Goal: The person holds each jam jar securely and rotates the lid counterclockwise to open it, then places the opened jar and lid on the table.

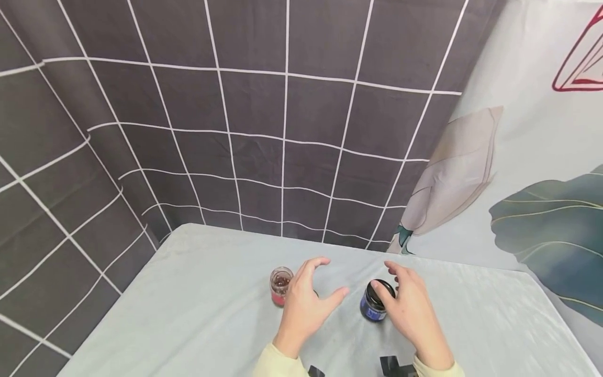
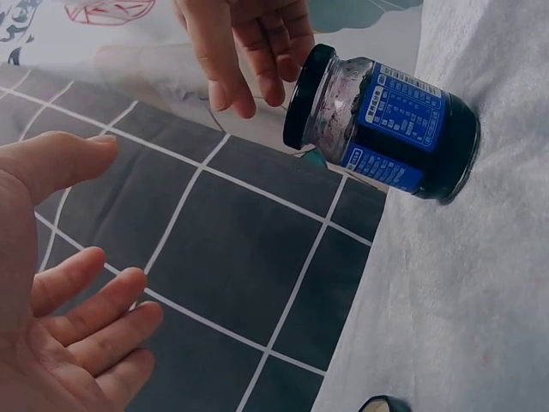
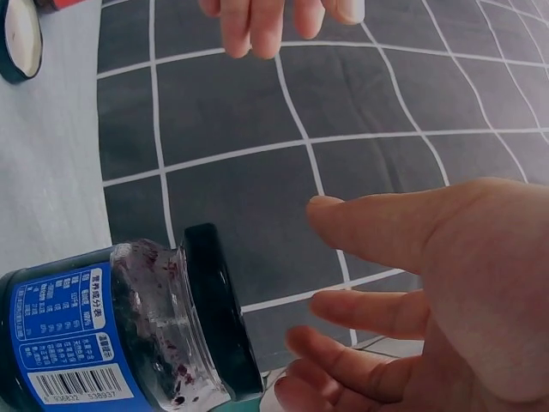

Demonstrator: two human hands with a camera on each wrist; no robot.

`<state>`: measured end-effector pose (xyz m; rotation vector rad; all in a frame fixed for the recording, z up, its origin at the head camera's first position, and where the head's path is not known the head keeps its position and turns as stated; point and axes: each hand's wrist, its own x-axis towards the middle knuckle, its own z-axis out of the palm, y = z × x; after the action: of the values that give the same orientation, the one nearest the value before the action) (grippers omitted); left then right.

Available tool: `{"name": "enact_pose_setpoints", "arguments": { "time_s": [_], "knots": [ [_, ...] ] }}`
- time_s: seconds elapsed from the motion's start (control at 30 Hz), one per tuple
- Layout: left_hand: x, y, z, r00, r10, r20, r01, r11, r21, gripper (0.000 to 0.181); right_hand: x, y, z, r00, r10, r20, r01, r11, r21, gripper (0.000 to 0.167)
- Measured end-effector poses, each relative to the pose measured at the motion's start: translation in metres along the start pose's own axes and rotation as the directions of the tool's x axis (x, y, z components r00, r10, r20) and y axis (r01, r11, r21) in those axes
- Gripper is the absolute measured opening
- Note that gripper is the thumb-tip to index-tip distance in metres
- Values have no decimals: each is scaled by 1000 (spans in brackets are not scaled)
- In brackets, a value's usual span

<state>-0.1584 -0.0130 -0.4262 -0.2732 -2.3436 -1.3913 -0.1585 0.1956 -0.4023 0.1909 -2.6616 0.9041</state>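
Observation:
A glass jar with a blue label and a black lid stands upright on the table. Beside its lid is my right hand, fingers relaxed and apart; no grip on the jar shows. My left hand hovers between the two jars with thumb and fingers spread, holding nothing. Left of it stands an open glass jar with a red label and dark contents, partly behind the hand in the head view. A loose lid, pale inside, lies near that jar.
A light cloth covers the table. Behind it hangs a dark curtain with white grid lines, and at the right a white one with leaf prints. Black straps show near the wrists.

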Motion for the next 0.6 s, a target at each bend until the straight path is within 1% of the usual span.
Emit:
{"name": "enact_pose_setpoints", "arguments": {
  "time_s": [0.23,0.4,0.5,0.6],
  "knots": [
    [1,1,3,999,-29,20,29,1000,-8,59,1,-1,0,1000,4,21,-4,1000,5,49],
    [1,1,7,997,-64,51,64,998,-3,58,1,0,-1,1000,-3,11,3,1000,-2,49],
    [-1,0,10,996,-66,61,65,998,18,58,1,0,0,1000,3,14,-3,1000,-12,50],
    [-3,-2,13,996,-62,63,60,998,34,57,-1,-1,0,999,17,33,-16,1000,-16,51]
  ]
}}
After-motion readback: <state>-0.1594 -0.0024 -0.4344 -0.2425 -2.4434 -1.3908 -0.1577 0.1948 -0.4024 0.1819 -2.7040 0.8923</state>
